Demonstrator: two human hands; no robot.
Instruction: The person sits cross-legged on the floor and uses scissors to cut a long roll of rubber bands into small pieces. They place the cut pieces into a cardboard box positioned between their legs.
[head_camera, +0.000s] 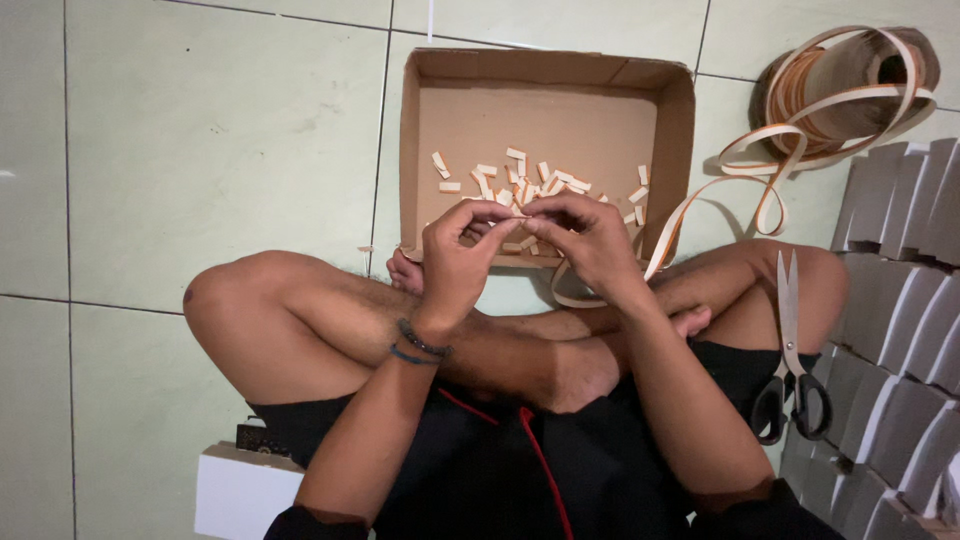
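**On the tiled floor: strip pieces, tray and hands**

Above the crossed legs, at the near edge of a cardboard tray (420, 130), a small pale strip piece (522, 210) was held between both hands. It looked short, flat and cream-coloured, with most of it hidden by fingertips.

Left hand (455, 255): fingers curled, thumb and forefinger pinched together on the left end of the piece. Dark bead bracelets (420, 345) sat on the wrist.

Right hand (590, 240): fingers bent, tips closed on the right end of the same piece, touching the left hand's fingertips.

Tray: shallow, brown, open-topped, lying on pale green floor tiles (200, 150). Loose cut pieces (530, 180) of the same cream stock lay scattered in its near half.

Band (700, 200): long, cream with an orange edge, running from under the right hand up to a loose coil (850, 90) on the floor at far right.

Scissors (790, 350): black-handled, blades together, resting on the right thigh.

Grey folded boxes (900, 300): stacked in rows along the right edge.

White box (245, 490): beside the left hip.
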